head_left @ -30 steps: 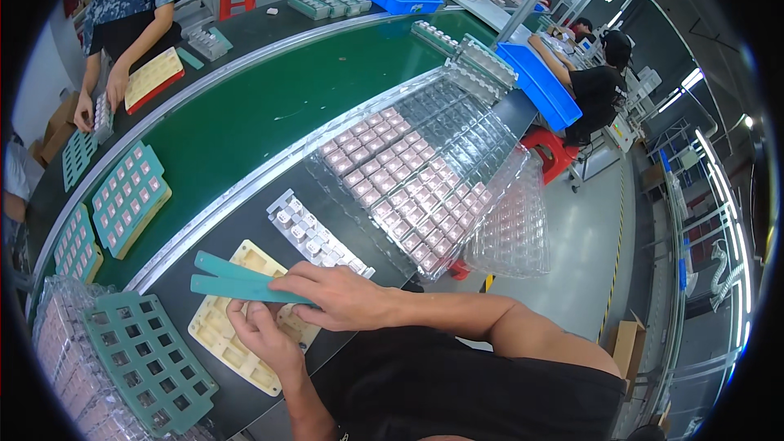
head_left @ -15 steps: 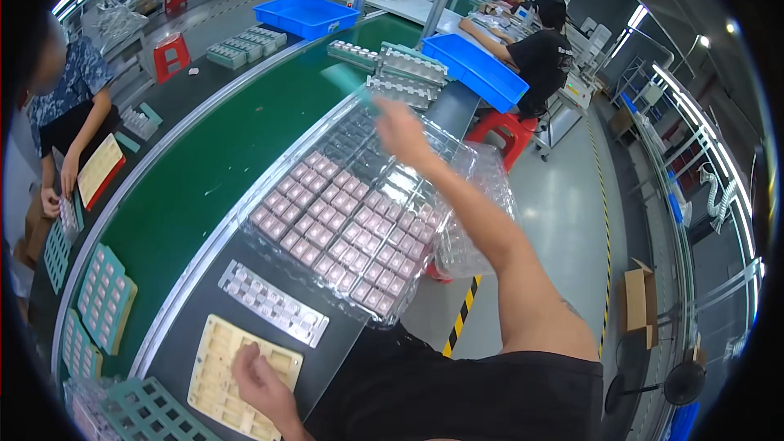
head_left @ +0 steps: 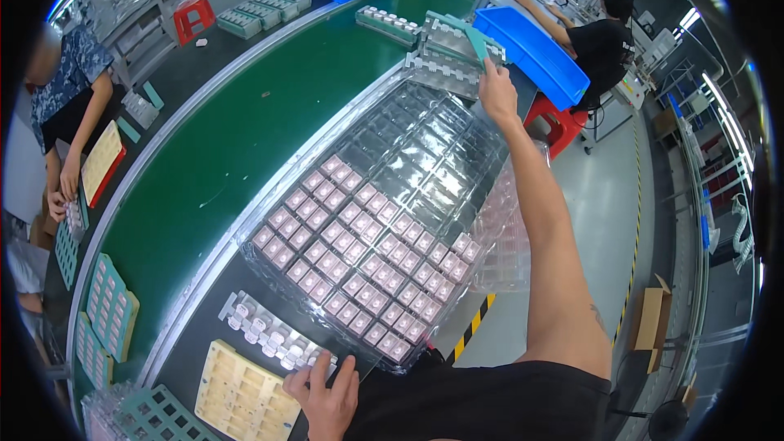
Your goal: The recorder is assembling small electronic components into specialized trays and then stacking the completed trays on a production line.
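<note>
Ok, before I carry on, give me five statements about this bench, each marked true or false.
1. The right hand holds a green strip. True.
2. The left hand is over the blue bins. False: the left hand is at one end of the metal holder.
3. Pink pieces fill the whole clear tray. False: the pink pieces sit in the near part of the clear tray; its far part shows none.
4. The cream tray lies beside the metal holder. True.
5. The stool by the nearer blue bin is yellow. False: that stool is red.
</note>
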`<state>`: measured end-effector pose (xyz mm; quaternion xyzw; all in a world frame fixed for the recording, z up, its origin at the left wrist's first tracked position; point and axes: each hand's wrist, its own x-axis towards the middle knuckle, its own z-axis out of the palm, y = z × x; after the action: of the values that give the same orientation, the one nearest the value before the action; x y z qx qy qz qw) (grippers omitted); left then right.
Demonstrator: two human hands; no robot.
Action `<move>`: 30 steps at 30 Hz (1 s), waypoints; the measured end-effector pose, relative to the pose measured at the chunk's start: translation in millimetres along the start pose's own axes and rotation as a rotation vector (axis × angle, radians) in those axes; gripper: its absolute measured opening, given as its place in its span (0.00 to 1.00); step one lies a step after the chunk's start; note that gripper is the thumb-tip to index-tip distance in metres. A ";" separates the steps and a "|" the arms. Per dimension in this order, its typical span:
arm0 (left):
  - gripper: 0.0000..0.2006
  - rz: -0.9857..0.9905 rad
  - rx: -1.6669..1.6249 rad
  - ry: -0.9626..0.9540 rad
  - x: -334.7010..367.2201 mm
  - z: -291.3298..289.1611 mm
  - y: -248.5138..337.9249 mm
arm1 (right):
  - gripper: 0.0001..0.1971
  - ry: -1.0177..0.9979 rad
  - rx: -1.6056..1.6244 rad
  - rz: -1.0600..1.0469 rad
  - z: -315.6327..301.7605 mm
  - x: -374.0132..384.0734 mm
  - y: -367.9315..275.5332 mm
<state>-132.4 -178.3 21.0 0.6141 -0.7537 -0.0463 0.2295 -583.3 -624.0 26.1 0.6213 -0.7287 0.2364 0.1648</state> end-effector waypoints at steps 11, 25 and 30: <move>0.14 0.041 -0.008 0.074 -3.8 13.2 -13.1 | 0.25 -0.063 0.065 0.013 -0.6 1.0 1.7; 0.13 0.035 0.042 -0.001 10.9 13.8 -11.0 | 0.21 -0.076 0.267 -0.110 -15.2 -13.2 -45.7; 0.10 0.001 0.103 0.054 6.4 19.0 -12.9 | 0.22 -0.118 0.236 -0.070 24.7 -12.9 -40.2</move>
<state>-129.2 -191.5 1.4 0.6257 -0.7490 0.0094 0.2179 -540.2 -631.6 4.3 0.6742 -0.6822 0.2776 0.0552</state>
